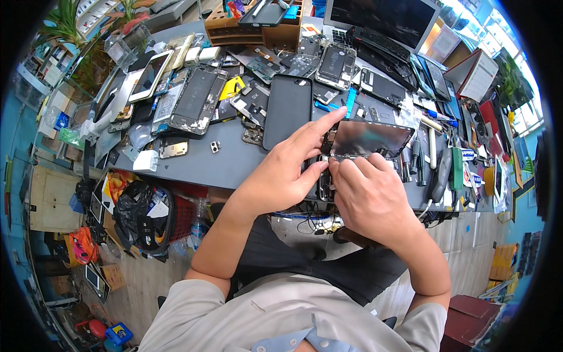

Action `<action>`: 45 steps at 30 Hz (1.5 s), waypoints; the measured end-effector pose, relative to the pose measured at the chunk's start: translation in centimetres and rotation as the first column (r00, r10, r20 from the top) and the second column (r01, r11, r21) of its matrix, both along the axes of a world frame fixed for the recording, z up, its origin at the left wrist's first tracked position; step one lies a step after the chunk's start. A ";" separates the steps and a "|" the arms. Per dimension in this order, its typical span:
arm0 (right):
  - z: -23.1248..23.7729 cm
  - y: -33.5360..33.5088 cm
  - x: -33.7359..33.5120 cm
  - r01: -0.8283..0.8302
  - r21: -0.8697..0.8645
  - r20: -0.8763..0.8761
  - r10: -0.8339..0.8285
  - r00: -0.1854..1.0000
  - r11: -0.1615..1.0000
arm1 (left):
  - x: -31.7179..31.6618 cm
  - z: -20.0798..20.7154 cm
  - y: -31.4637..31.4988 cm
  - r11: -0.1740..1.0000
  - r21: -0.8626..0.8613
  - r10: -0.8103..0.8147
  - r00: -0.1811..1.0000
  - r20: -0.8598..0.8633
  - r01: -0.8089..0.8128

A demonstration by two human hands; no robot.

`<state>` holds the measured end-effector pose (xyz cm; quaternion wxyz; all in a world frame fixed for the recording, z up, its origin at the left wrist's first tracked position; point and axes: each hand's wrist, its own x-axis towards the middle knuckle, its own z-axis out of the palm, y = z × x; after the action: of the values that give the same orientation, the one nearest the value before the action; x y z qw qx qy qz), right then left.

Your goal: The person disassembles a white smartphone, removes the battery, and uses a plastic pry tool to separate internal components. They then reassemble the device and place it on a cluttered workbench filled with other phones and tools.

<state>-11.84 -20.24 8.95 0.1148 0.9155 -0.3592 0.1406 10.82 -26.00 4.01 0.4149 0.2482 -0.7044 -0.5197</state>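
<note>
An opened smartphone (324, 186) lies at the desk's front edge, its dark glossy screen (372, 138) tilted up from the body. My left hand (281, 170) steadies the phone from the left: the index finger stretches along the screen's upper left corner and the thumb presses by the inner edge. Over the phone's body, my right hand (372, 196) is closed, fingertips pinched together beside the left thumb. Whatever is between those fingertips is hidden, and the hand covers much of the body. Left of the phone lies a black phone case or back cover (288, 111).
Disassembled phones (196, 100), a white phone (151, 75) and loose parts crowd the desk. Screwdrivers (416, 155) and a grey-handled tool (441, 176) lie at right. Behind stand a wooden organizer (281, 36) and a laptop (384, 17). A filled bin (176, 217) stands below left.
</note>
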 end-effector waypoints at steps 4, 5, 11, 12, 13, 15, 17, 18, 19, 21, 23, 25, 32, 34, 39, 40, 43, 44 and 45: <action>-0.2 0.1 0.1 -0.021 -0.057 0.000 0.021 1.000 0.998 | 0.0 0.0 0.0 1.000 -0.006 0.004 1.000 0.002 -0.004; -0.2 0.3 0.0 -0.010 -0.048 -0.008 0.009 1.000 0.999 | 0.0 0.0 0.0 1.000 -0.013 0.006 1.000 -0.003 -0.006; -0.4 1.0 0.0 0.053 -0.064 0.006 -0.052 0.999 0.997 | -0.1 0.0 -0.1 1.000 -0.027 -0.007 1.000 -0.015 0.006; -0.4 1.2 0.0 0.064 -0.065 0.000 -0.064 0.998 0.996 | -0.1 0.0 -0.1 0.999 -0.043 -0.010 1.000 -0.005 0.010; -0.4 1.4 -0.1 0.063 -0.069 0.006 -0.062 0.998 0.996 | -0.1 0.1 -0.2 0.999 -0.048 -0.010 1.000 -0.003 0.010; -0.4 1.6 -0.2 0.060 -0.079 0.022 -0.058 0.998 0.995 | 0.0 0.2 -0.2 0.998 -0.066 -0.008 1.000 0.000 0.008; -0.5 1.7 -0.3 0.055 -0.091 0.031 -0.053 0.998 0.994 | -0.1 0.2 -0.1 0.998 -0.069 0.002 1.000 0.001 -0.002; -0.5 1.8 -0.4 0.055 -0.092 0.035 -0.052 0.998 0.994 | -0.1 0.2 -0.1 0.997 -0.078 0.008 1.000 0.003 -0.007; -0.5 1.9 -0.5 0.050 -0.092 0.034 -0.047 0.998 0.995 | -0.1 0.2 -0.1 0.998 -0.065 0.005 1.000 0.001 -0.005; -0.5 2.1 -0.5 0.043 -0.081 0.032 -0.040 0.999 0.996 | 0.0 0.1 -0.2 0.998 -0.058 -0.002 1.000 -0.002 0.001; -0.7 2.1 -0.3 0.024 -0.081 0.030 -0.022 0.999 0.996 | 0.0 0.0 -0.3 0.998 -0.064 -0.005 1.000 0.009 0.006; -0.9 2.0 0.1 0.014 -0.079 0.041 -0.011 0.999 0.997 | 0.0 -0.1 -0.3 0.998 -0.063 -0.005 1.000 0.006 0.006; -1.3 1.4 0.8 -0.004 -0.094 0.012 0.005 1.000 0.996 | -0.1 0.0 -0.2 0.999 -0.033 0.001 1.000 0.008 -0.001; -1.2 1.4 0.8 -0.011 -0.095 0.005 0.011 1.000 0.995 | -0.1 0.1 -0.2 1.000 -0.029 0.005 1.000 0.004 -0.005; -1.2 1.3 0.9 0.002 -0.082 0.009 -0.001 1.000 0.997 | -0.2 0.5 -0.1 1.000 -0.003 0.014 1.000 0.005 -0.014; -1.2 1.3 0.9 0.009 -0.078 0.014 -0.007 1.000 0.997 | -0.2 0.5 0.0 1.000 -0.006 0.021 1.000 0.007 -0.021; -1.1 1.4 0.9 0.010 -0.048 0.041 -0.008 0.999 0.999 | -0.3 0.5 0.0 0.999 -0.015 0.036 0.999 0.003 -0.036; -1.1 1.5 0.9 0.013 -0.036 0.057 -0.011 0.998 0.999 | -0.3 0.4 0.0 0.999 -0.017 0.035 0.999 -0.003 -0.035; -1.1 1.5 0.9 0.015 -0.023 0.074 -0.014 0.997 1.000 | -0.3 0.3 0.0 0.999 -0.029 0.035 0.999 -0.009 -0.036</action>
<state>-10.90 -18.77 7.80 0.1131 0.9056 -0.3681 0.1775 10.48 -26.05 4.33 0.4305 0.2524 -0.7058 -0.5028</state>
